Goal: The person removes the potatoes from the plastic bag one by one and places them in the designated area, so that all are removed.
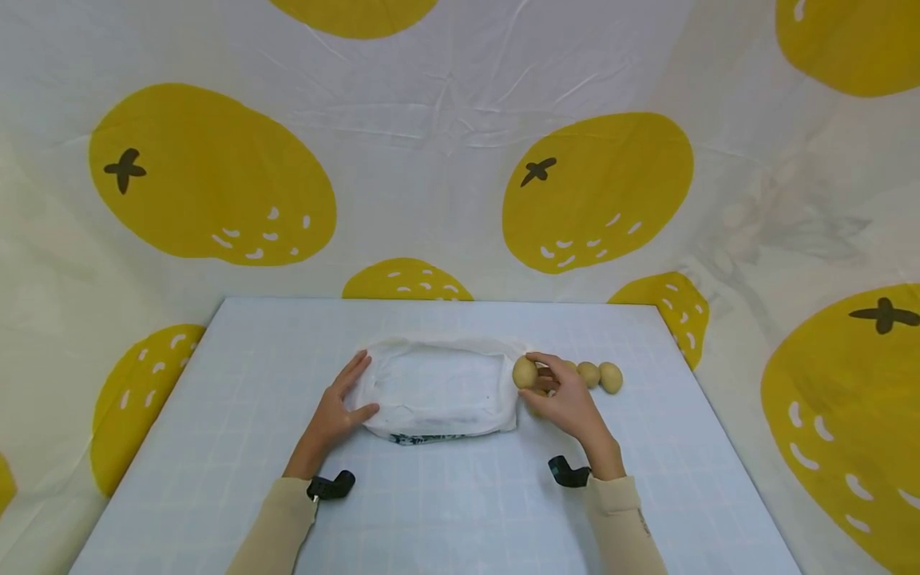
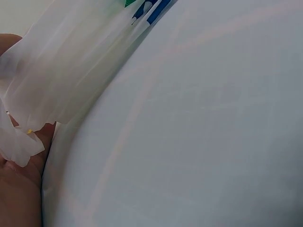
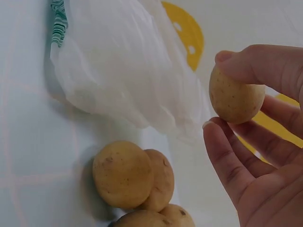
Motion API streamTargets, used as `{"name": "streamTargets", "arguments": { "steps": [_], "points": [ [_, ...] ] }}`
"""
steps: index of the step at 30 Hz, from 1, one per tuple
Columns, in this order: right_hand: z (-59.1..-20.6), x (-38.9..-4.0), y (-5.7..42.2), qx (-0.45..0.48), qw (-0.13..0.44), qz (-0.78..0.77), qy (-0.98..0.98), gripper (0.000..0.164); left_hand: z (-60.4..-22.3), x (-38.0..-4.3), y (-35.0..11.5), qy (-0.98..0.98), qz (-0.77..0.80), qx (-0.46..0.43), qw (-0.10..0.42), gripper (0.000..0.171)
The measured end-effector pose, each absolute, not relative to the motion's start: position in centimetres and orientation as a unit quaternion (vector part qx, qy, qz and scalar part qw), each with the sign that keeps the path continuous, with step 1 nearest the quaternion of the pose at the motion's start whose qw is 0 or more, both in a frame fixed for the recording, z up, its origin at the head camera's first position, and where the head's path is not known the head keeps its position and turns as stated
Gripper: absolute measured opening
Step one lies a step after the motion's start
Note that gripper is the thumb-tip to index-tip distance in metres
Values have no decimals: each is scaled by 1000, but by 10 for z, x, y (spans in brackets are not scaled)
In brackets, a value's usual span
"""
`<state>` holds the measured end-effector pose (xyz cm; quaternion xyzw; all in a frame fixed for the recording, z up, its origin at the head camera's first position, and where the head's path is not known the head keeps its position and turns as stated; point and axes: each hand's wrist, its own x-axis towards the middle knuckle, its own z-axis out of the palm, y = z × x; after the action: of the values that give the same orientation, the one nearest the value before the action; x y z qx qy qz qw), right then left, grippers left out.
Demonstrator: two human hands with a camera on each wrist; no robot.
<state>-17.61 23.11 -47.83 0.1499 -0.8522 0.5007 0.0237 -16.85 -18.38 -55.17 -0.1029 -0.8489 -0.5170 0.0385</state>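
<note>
My right hand pinches a small round potato between thumb and fingertips, at the right rim of a white plastic bag. The bag stands wide open on the table, its rim spread into a long rectangle. In the right wrist view the held potato is up beside the bag's side. My left hand rests against the bag's left end, thumb and fingers spread along it. Thin plastic partly covers the left hand in the left wrist view.
Several more potatoes lie on the table right of the bag, some partly hidden behind my right hand. Two potatoes touch each other in the right wrist view. The pale checked table ends at a fruit-printed curtain.
</note>
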Motion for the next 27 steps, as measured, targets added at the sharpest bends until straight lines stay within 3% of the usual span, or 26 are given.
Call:
{"name": "streamTargets", "arguments": {
  "steps": [17,27],
  "points": [
    [-481,-159,261,115,54,479,-868,57,-553,-167,-184,-847,-521,-95,35,89],
    [-489,-153,288,92,68,456,-883,63,-554,-169,-184,-846,-521,-108,45,88]
  ]
}}
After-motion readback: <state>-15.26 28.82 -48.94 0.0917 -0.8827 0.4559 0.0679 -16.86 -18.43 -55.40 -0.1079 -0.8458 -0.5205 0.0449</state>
